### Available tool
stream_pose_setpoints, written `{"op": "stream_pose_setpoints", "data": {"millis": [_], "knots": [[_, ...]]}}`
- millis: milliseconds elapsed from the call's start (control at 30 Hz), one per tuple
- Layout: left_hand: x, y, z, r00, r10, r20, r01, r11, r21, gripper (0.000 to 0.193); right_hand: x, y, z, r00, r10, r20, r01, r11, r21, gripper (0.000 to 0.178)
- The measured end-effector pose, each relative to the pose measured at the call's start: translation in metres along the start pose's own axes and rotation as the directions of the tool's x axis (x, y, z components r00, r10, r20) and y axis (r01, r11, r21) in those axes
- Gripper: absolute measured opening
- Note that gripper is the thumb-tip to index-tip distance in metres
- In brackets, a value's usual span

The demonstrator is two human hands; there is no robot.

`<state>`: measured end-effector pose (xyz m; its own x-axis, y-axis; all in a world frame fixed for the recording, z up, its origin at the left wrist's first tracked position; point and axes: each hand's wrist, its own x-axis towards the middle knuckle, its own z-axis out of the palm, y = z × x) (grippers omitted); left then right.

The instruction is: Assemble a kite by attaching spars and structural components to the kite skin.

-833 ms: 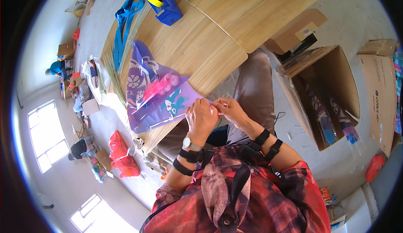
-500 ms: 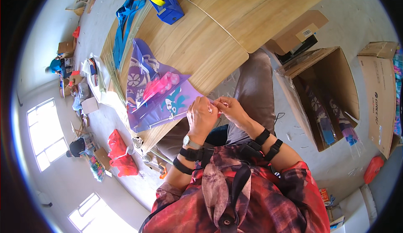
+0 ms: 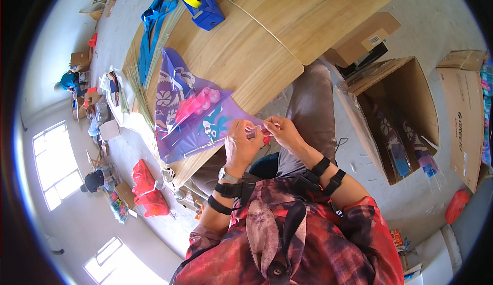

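A purple printed kite-like sheet [image 3: 179,136], with white patterns, a teal cartoon figure and a thin pale rod along its near edge, lies on the table's left end. Pink round pieces [image 3: 197,105] rest on it. The sheet's right corner reaches my two hands. My right hand [image 3: 285,135] pinches at that corner, thumb against forefinger. Beside it, my left hand [image 3: 240,143] is closed with fingers curled in a pinch; what lies between them is too small to make out. A small red bit shows between the hands.
On the wooden table [image 3: 257,48] stand a blue tape dispenser [image 3: 207,15] with yellow tape, blue straps [image 3: 154,33] and thin rods [image 3: 134,66]. An open cardboard box [image 3: 359,125] to my right holds purple printed pieces. Red bags [image 3: 146,187] sit on the floor at left.
My left hand has turned slightly and shifted a little left, opening a small gap from the right. The right hand stays nearly in place at the corner.
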<state>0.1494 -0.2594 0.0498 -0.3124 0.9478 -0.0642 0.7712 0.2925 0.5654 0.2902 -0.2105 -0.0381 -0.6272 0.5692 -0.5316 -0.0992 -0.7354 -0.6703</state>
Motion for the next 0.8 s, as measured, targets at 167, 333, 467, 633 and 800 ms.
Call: {"op": "stream_pose_setpoints", "data": {"millis": [167, 333, 467, 633, 800], "knots": [[0.003, 0.006, 0.003, 1.0, -0.01, 0.028, 0.007, 0.995, 0.097, 0.021, -0.002, -0.006, 0.001, 0.999, 0.049, 0.013, -0.047, 0.99, -0.13, 0.022], [0.006, 0.008, 0.007, 0.999, 0.032, 0.024, -0.036, 0.983, 0.183, 0.017, 0.001, 0.002, 0.003, 0.999, -0.047, -0.024, 0.044, 0.994, -0.105, 0.021], [0.006, 0.008, 0.009, 0.997, 0.066, 0.029, -0.07, 0.973, 0.218, 0.015, 0.002, 0.006, 0.002, 0.996, -0.08, -0.027, 0.073, 0.976, -0.205, 0.022], [0.005, 0.005, 0.011, 0.998, 0.003, 0.065, -0.015, 0.982, 0.188, 0.014, 0.003, 0.005, 0.003, 0.992, -0.118, -0.039, 0.103, 0.956, -0.276, 0.023], [0.005, 0.0, 0.008, 0.998, -0.002, 0.063, -0.001, 0.999, 0.043, 0.011, 0.001, -0.005, 0.006, 0.985, -0.165, -0.048, 0.12, 0.859, -0.498, 0.02]]}}
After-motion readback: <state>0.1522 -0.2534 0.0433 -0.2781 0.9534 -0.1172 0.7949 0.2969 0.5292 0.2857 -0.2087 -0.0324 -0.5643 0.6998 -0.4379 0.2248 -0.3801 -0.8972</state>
